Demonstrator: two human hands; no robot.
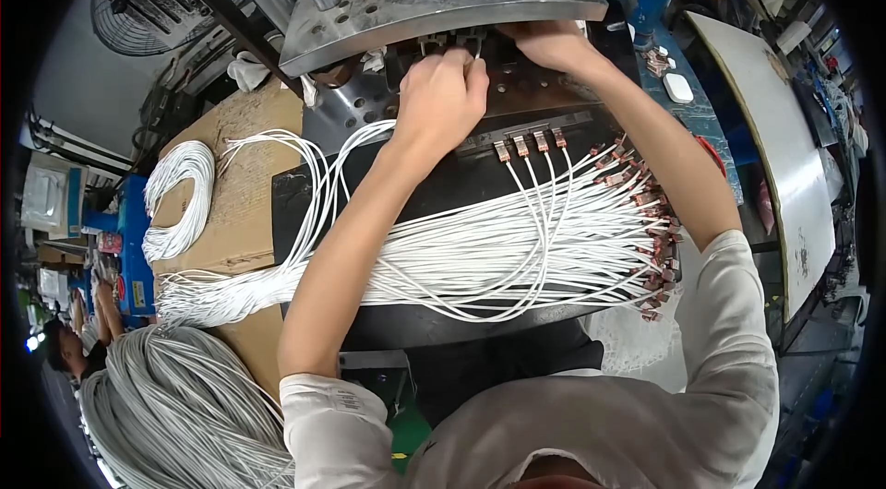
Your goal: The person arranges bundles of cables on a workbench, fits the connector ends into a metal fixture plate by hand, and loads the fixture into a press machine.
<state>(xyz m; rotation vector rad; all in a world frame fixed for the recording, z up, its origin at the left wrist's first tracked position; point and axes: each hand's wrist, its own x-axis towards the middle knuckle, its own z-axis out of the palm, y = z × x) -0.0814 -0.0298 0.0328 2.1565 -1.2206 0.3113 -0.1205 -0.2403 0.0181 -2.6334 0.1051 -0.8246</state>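
My left hand (441, 94) is closed, fingers curled at the dark mould fixture (452, 39) under the press's thick metal plate (443, 18). What it grips is hidden. White cables (365, 137) loop up from the left toward its wrist. My right hand (554, 46) reaches beneath the plate's right side, its fingertips hidden. Below both hands lies a big bundle of white cables (461, 244), its copper-coloured plug ends (660, 240) fanned out at the right. Several metal connectors (521, 147) on cables stand in a row along a metal bar at the table's far side.
A coil of white cable (180, 198) lies on cardboard (240, 129) at left. A large grey cable bundle (185, 411) sits at the lower left. A white box-like object (677, 88) rests on a blue surface to the right, near a pale board (775, 157). Another person works far left.
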